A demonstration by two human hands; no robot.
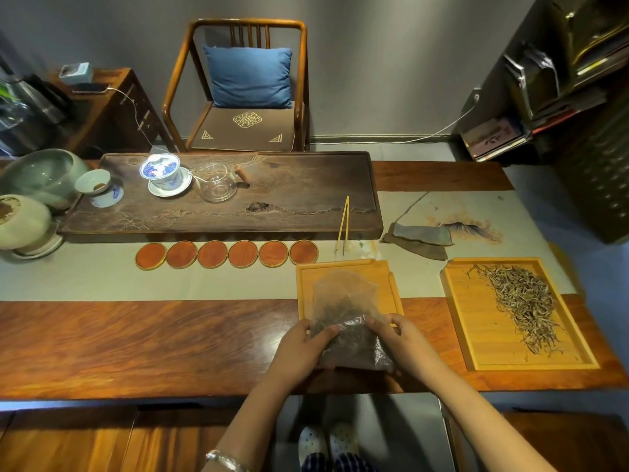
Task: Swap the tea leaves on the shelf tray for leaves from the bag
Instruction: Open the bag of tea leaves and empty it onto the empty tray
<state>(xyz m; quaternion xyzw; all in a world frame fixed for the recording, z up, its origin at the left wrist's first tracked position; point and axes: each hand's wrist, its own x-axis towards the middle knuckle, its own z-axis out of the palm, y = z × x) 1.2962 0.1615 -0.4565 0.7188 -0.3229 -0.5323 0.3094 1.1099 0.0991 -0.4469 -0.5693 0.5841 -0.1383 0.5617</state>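
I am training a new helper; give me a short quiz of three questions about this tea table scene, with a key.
1. True or false: both hands hold the clear bag of dark leaves.
2. Which tray carries loose pale leaves? A) the tray under the bag B) the tray to the right
3. How many round orange coasters lie in the row?

Key:
1. True: the left hand and the right hand grip its sides.
2. B
3. Six
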